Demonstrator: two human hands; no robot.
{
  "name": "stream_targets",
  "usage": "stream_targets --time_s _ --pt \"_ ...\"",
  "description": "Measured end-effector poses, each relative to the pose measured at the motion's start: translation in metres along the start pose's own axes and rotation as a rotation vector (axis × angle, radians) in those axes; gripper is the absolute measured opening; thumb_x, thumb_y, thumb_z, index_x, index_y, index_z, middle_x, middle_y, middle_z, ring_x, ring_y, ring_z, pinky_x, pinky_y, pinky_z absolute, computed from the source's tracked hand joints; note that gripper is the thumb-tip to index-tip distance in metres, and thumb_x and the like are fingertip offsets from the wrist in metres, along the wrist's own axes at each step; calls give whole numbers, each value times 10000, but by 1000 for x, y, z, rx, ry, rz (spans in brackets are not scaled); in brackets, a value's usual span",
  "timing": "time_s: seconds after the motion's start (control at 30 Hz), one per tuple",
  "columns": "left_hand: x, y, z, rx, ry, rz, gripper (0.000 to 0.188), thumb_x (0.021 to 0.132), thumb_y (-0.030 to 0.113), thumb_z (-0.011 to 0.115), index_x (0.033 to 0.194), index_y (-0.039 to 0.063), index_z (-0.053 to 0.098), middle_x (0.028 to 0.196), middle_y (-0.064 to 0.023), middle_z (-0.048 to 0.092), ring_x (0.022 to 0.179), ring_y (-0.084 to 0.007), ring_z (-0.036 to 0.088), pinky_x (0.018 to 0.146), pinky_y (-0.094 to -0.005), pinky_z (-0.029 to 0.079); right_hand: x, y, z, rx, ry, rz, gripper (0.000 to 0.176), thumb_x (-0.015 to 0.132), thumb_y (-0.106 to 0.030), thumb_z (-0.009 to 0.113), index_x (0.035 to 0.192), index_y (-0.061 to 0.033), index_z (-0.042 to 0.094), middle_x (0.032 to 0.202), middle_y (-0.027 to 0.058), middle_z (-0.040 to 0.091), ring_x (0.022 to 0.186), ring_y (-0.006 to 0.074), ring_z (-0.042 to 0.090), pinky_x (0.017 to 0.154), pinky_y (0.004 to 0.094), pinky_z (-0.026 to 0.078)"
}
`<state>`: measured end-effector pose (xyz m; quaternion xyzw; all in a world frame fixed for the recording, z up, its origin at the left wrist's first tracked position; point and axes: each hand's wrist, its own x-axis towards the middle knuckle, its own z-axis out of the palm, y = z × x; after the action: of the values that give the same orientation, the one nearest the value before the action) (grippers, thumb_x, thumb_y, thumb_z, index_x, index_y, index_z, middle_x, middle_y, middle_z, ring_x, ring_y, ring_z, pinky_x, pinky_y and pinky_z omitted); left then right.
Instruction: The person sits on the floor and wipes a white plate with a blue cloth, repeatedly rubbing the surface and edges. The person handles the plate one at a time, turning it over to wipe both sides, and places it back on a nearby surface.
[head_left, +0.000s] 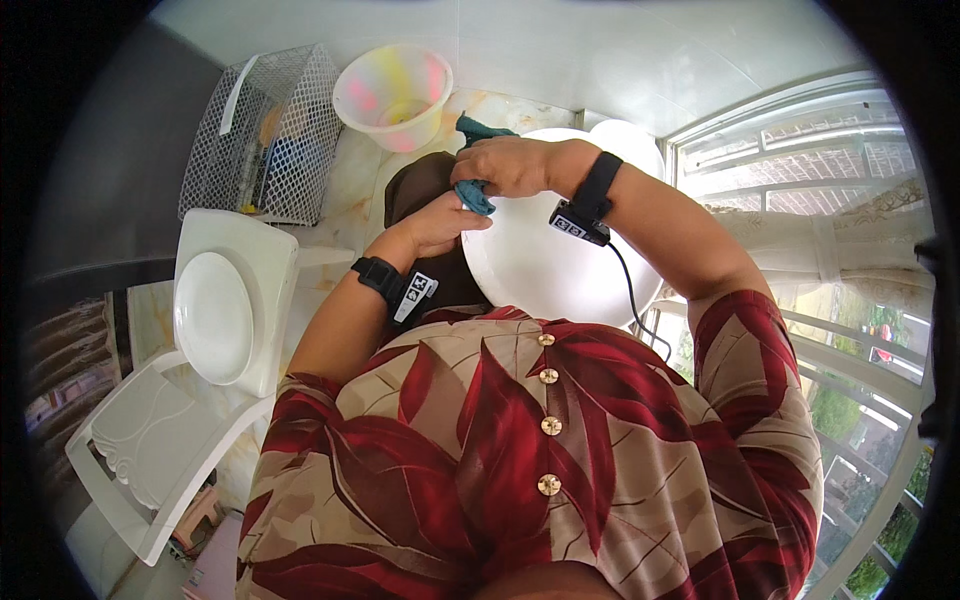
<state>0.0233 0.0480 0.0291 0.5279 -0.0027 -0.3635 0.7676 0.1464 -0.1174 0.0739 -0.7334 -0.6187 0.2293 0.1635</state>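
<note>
My right hand (504, 166) is closed on a bunched teal cloth (475, 196), part of which sticks out beyond the knuckles. The cloth lies at the left rim of a large, round, white plate-like object (559, 262); whether it is a plate or a small tabletop I cannot tell. My left hand (435, 225) grips that same rim, thumb on top and the other fingers hidden. Dark brown cloth (420, 184) covers my lap beneath the left hand. Each wrist wears a black strap with a small device.
Left of me, a white plate (214, 319) rests on the seat of a white plastic chair (274, 330). Farther off stand a mesh cage-like basket (300, 135) and a translucent coloured tub (394, 94). Another white rounded object (630, 142) is behind my right forearm, near a barred window (810, 165).
</note>
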Motion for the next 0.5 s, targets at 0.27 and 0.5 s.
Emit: stream_targets --time_s 0.27,0.5 --pt "-4 3 5 -149 -16 24 540 841 -32 567 1375 11 495 1293 -98 602 1159 -222 589 1031 -374 444 -109 45 -30 184 228 680 241 926 -219 619 1083 -38 642 951 177 684 879 296 661 804 398 510" --pt "-2 0 8 -153 -25 52 525 842 -40 551 1363 -27 488 1286 -123 604 1167 -235 587 1027 -381 447 -246 -37 56 218 677 1117 306 929 -264 626 968 40 640 799 204 676 743 299 658 695 400 503"
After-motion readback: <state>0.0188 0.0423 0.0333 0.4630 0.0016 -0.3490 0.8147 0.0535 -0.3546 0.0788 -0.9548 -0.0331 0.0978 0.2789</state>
